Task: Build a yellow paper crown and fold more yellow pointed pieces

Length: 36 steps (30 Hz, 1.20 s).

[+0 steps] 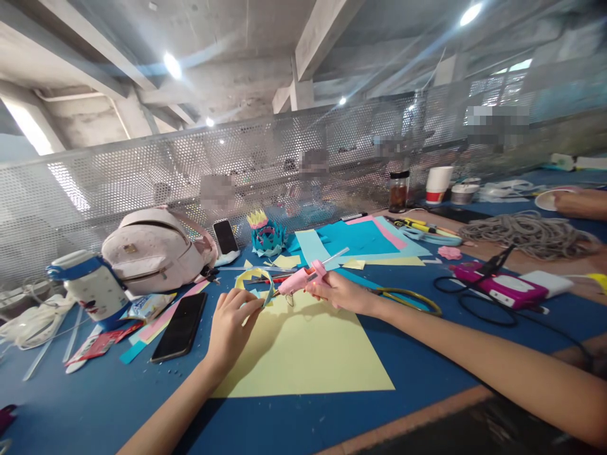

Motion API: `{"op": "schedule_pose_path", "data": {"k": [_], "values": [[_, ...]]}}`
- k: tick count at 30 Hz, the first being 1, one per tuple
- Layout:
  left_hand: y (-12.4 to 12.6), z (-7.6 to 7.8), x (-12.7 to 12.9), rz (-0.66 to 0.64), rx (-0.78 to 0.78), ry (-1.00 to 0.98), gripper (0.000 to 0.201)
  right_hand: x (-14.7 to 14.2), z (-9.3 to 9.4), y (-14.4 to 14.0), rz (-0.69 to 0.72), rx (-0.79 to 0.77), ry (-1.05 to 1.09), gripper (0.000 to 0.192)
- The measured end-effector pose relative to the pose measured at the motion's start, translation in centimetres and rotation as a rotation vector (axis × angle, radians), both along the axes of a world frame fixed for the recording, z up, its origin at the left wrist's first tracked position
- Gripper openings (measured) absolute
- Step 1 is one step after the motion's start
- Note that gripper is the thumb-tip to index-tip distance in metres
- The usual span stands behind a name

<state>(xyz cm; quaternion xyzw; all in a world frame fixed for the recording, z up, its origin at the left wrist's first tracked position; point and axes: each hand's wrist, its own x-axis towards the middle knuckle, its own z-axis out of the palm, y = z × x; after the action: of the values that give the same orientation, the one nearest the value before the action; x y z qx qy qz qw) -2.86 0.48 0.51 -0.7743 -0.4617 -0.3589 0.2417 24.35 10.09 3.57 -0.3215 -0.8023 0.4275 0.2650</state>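
Grip, right hand: right hand is wrapped around the handle of a pink glue gun, fingers pressed together on it, with the nozzle pointing toward the paper loop.
Grip, left hand: left hand pinches a curled yellow-and-blue paper loop between thumb and fingertips, holding it up at the gun's tip.
Landmark: yellow sheet, lying flat on the blue table.
Glue gun: just above the far edge of the yellow sheet, a clear glue stick jutting from its back end.
Paper loop: over the far left corner of the yellow sheet, touching or nearly touching the nozzle; I cannot tell which.
Black phone: just left of the yellow sheet, face up.
Pale backpack: beyond the black phone, well left of the sheet, with a second phone propped upright beside it.
White and blue jar: further left of the sheet than the backpack.
Paper crown flower: beyond the sheet, near the mesh wall.
Coloured paper stack: beyond the sheet to the right, blue, pink and yellow layers.
Magenta device: well right of the sheet, with black cable looped about it.
Grey rope pile: far right, beyond the magenta device.
Other person: an arm rests at the far right edge, well apart from the sheet.
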Motion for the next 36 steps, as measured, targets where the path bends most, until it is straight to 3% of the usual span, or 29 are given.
{"op": "schedule_pose_path", "data": {"k": [15,36], "values": [[-0.01,-0.10,-0.12,-0.013,-0.019,0.004,0.014,-0.03,-0.39,0.38,0.010,-0.001,0.013,0.062],[0.12,-0.23,0.05,-0.041,-0.056,-0.028,0.014,-0.11,-0.48,-0.01,-0.011,0.152,0.061,0.053]]}}
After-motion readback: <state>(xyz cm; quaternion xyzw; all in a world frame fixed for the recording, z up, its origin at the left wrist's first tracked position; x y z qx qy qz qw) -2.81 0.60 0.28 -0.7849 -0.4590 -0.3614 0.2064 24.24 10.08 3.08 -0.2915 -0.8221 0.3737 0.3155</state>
